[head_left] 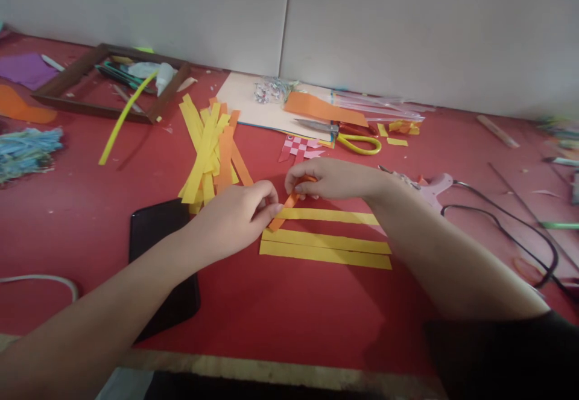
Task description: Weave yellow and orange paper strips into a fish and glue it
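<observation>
Three yellow paper strips [325, 245] lie side by side across the red table in front of me; the far one [335, 215] is set slightly apart. An orange paper strip [291, 203] crosses the left part of these at a slant. My right hand [323, 178] pinches the orange strip near its upper end, which curls under the fingers. With thumb and finger closed, my left hand [251, 210] is at the left end of the far yellow strip, where the orange one crosses. Its fingertips partly hide the crossing. Just beyond my right hand lies a pink and white woven paper fish [298, 145].
Loose yellow strips [203, 146] and orange strips [226, 152] are piled left of centre. A black phone [169, 309] lies by my left forearm. Scissors [359, 142] rest behind. A pink glue gun [436, 190] with a black cord lies right; a wooden frame [58, 80] sits back left.
</observation>
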### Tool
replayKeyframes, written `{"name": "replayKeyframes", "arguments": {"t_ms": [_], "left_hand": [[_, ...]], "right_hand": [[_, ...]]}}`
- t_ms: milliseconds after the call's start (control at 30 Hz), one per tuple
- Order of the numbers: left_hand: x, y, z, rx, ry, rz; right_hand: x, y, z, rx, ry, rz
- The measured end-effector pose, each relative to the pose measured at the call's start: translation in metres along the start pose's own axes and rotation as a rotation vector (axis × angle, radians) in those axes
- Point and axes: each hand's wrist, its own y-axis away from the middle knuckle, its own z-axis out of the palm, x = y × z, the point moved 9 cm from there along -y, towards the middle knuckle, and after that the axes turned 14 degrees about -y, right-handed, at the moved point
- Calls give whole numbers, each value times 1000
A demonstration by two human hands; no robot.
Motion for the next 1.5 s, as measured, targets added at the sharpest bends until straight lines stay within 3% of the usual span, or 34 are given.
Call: {"name": "replayKeyframes", "arguments": {"t_ms": [267,400,567,667,1067,1500], "left_hand": [[0,2,1,-8,-61,-17],[-3,7,-7,-4,-125,-17],[3,19,-8,-196,-136,45],[7,26,-5,-242,-222,33],[12,27,12,-282,-395,14],[9,23,17,-266,-240,19]], "right_hand": [[-5,2,1,-8,29,2],[-12,5,0,-6,59,-20],[-19,10,-2,26,132,-7],[-24,12,0,38,186,-29],[-29,15,2,74,270,-61],[-18,8,0,38,170,-12]]}}
